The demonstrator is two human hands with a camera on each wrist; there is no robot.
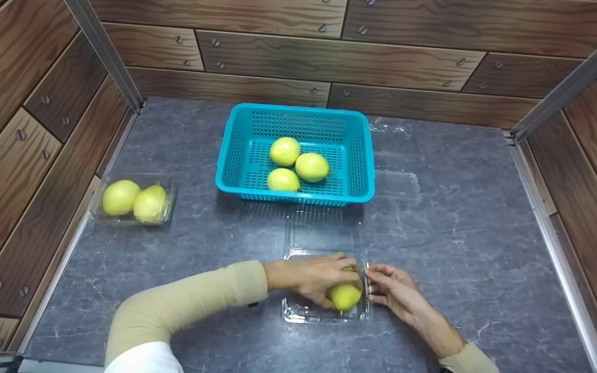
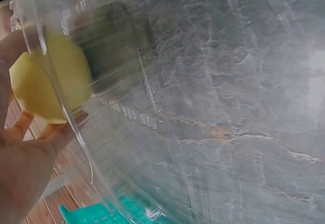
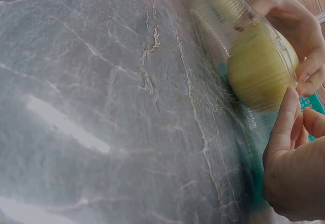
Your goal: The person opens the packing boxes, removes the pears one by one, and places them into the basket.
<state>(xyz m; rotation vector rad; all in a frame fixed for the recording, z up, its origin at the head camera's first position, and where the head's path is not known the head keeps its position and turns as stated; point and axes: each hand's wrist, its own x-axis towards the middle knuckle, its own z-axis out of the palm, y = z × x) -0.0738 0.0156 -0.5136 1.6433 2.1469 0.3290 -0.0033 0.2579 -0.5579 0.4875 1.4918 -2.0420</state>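
Note:
My left hand [image 1: 319, 280] reaches over an open clear plastic clamshell container [image 1: 298, 313] and grips a yellow-green pear [image 1: 345, 296], fingers curled over its top and side. The pear sits within the container's base; its stem points toward me. At the base's right side my right hand [image 1: 397, 292] pinches the rim with its fingertips. Through the clear wall the pear [image 3: 259, 66] shows close to the right fingertips in the right wrist view. In the left wrist view the left hand [image 2: 28, 168] is around the pear [image 2: 61, 82]. The lid [image 1: 324, 230] lies folded back toward the basket.
A teal plastic basket [image 1: 296, 197] holding several pears stands behind the container. Far left, a clear container [image 1: 122, 221] holds two pears [image 1: 121, 198]. More clear plastic [image 1: 397, 184] lies right of the basket. Wood-patterned walls [image 1: 278, 52] enclose the grey table [image 1: 464, 223].

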